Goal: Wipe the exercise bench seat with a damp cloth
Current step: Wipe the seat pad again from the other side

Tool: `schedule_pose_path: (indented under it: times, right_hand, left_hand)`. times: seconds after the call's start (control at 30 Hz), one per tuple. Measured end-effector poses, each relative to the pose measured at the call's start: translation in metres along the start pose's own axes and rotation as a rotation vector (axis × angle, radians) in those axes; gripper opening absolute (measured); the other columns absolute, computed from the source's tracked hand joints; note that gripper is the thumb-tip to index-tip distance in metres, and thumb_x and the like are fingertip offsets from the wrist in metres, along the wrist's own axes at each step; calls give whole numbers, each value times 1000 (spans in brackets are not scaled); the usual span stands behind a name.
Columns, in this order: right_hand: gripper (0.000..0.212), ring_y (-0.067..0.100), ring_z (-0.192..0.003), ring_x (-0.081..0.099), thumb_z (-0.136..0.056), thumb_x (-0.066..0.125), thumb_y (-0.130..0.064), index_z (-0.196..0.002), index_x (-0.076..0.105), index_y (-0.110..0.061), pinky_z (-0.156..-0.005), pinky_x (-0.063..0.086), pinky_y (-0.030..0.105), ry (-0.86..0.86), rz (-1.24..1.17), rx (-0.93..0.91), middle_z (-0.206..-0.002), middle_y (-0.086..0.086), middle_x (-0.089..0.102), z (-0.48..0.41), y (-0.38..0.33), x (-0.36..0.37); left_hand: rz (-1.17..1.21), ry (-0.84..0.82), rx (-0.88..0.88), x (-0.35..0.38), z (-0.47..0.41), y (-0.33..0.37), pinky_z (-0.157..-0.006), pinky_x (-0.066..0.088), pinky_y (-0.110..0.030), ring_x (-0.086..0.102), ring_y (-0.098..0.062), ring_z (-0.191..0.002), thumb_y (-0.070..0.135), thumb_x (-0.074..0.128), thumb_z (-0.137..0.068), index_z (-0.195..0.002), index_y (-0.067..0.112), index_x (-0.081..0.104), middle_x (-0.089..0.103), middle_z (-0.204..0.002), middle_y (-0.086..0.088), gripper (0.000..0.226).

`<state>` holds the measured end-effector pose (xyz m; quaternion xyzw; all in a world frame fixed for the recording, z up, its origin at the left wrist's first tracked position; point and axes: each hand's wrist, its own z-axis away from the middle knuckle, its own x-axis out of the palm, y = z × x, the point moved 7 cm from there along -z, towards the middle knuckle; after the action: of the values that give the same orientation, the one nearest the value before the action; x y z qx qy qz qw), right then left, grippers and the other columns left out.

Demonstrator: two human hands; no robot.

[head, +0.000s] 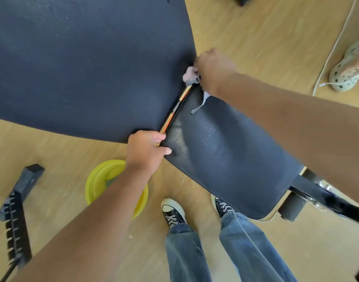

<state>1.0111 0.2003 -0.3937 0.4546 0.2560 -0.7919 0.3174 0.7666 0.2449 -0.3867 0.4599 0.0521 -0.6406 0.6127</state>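
Observation:
The black padded bench seat runs from the centre toward the lower right, with the large dark backrest pad above it at the left. My right hand is shut on a pinkish checked cloth at the far corner of the seat, right at the gap between seat and backrest; a strip of the cloth hangs onto the seat. My left hand rests on the near corner of the seat at the same gap, fingers curled over its edge.
A yellow bowl sits on the wooden floor under my left forearm. A black toothed frame part lies at the lower left. My feet in black sneakers stand below the seat. Another person's light shoe and a white cable are at the right.

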Motion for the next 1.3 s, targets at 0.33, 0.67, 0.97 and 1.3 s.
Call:
schedule_pose_path:
  times: [0.33, 0.67, 0.97, 1.3]
  right_hand:
    - [28, 29, -72, 35, -99, 53, -24, -78, 57, -7, -57, 34, 28, -8, -311, 230, -57, 8, 34, 8, 78, -17]
    - [33, 19, -68, 40, -99, 53, -22, -71, 55, -4, -55, 30, 29, -26, -518, 82, -68, 8, 48, 7, 42, 2]
    - [46, -4, -39, 54, -103, 51, -31, -60, 50, -15, -52, 39, 18, -88, -639, 325, -45, -8, 57, 38, 106, 6]
    - [33, 37, -74, 52, -95, 62, -12, -68, 43, -10, -51, 30, 30, -52, -560, 301, -72, 12, 63, 61, 106, 12]
  left_hand:
    - [-11, 4, 10, 1, 1, 1, -80, 44, -18, 62, -4, -81, 13, 87, -66, -113, 13, 74, 75, -108, -2, 48]
    - [-11, 9, 3, 1, -1, -2, -80, 43, -16, 63, -5, -83, 12, 87, -64, -110, 16, 76, 76, -107, -1, 48]
    - [-6, -14, 1, 1, 1, 0, -72, 40, -4, 62, -3, -83, 9, 86, -66, -110, 14, 76, 75, -108, -3, 45]
    - [18, -19, 1, 0, 0, -1, -83, 45, -18, 66, -7, -87, 8, 87, -64, -109, 12, 77, 76, -105, -5, 46]
